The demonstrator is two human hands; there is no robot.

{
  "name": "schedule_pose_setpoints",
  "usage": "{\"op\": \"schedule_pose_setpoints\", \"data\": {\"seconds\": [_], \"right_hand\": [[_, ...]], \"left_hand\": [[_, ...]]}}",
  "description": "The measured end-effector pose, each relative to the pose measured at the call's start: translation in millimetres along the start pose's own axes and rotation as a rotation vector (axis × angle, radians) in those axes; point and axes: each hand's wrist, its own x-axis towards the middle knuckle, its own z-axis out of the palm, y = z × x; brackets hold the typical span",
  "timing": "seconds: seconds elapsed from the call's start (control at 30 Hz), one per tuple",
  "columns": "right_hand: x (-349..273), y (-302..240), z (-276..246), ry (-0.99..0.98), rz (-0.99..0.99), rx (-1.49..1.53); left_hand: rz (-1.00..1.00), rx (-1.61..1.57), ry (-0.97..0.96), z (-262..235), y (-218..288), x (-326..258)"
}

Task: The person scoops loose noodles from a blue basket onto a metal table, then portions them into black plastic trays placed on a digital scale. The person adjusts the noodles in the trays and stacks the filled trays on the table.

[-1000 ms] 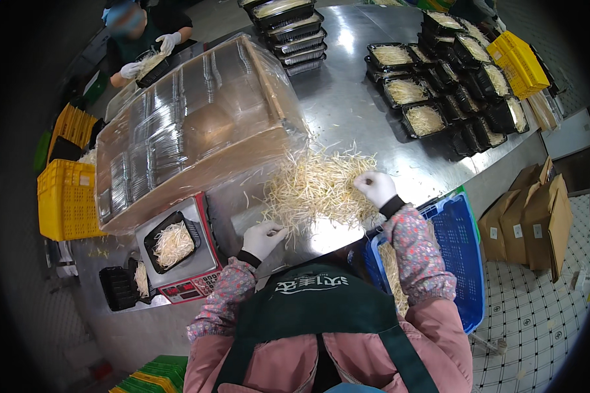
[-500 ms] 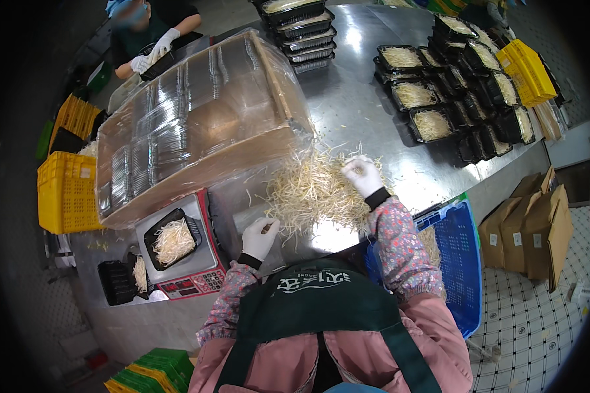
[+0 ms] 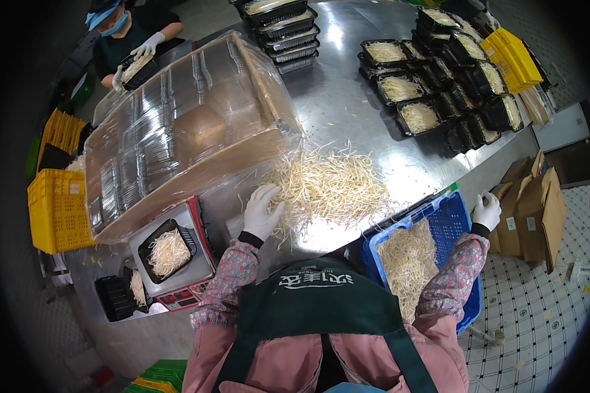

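Observation:
A loose pile of pale bean sprouts (image 3: 331,187) lies on the steel table (image 3: 347,105) in front of me. My left hand (image 3: 263,211), in a white glove, rests with fingers spread on the pile's left edge. My right hand (image 3: 486,211), also gloved, grips the far right corner of a blue plastic crate (image 3: 447,226) that holds more sprouts and hangs off the table's near edge. Left of my left arm, a black tray of sprouts (image 3: 168,252) sits on a red-and-white scale (image 3: 189,288).
A big cardboard box wrapped in clear film (image 3: 177,131) lies on the table's left. Filled black trays (image 3: 432,85) and stacked lidded trays (image 3: 285,29) stand at the back. Yellow crates (image 3: 56,206) are at left, cardboard boxes (image 3: 534,203) at right. A person with gloved hands (image 3: 134,49) works far left.
My right hand left the sprout pile and moved right and down to the blue crate's corner. My left hand moved up onto the pile's left edge.

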Motion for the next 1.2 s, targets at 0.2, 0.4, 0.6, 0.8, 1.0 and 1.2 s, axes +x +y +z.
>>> {"op": "schedule_pose_setpoints", "data": {"seconds": [0.2, 0.4, 0.6, 0.8, 1.0, 1.2], "right_hand": [[-63, -140, 71, -0.232, -0.336, 0.471], [-158, -300, 107, -0.540, -0.742, 0.168], [-164, -288, 141, -0.533, -0.585, 0.442], [-78, -194, 87, -0.705, -0.129, 1.192], [-13, -30, 18, -0.038, 0.482, 1.699], [-71, -70, 75, -0.327, 0.614, 1.707]], "left_hand": [[0.083, 0.253, -0.195, 44, 10, 32], [0.134, 0.462, -0.336, 60, 17, 6], [0.112, 0.417, -0.376, 50, 16, -37], [0.105, 0.327, -0.419, 47, 15, -63], [0.141, 0.172, -0.347, 34, 9, -70], [0.098, 0.010, -0.014, 26, -3, -38]]}}
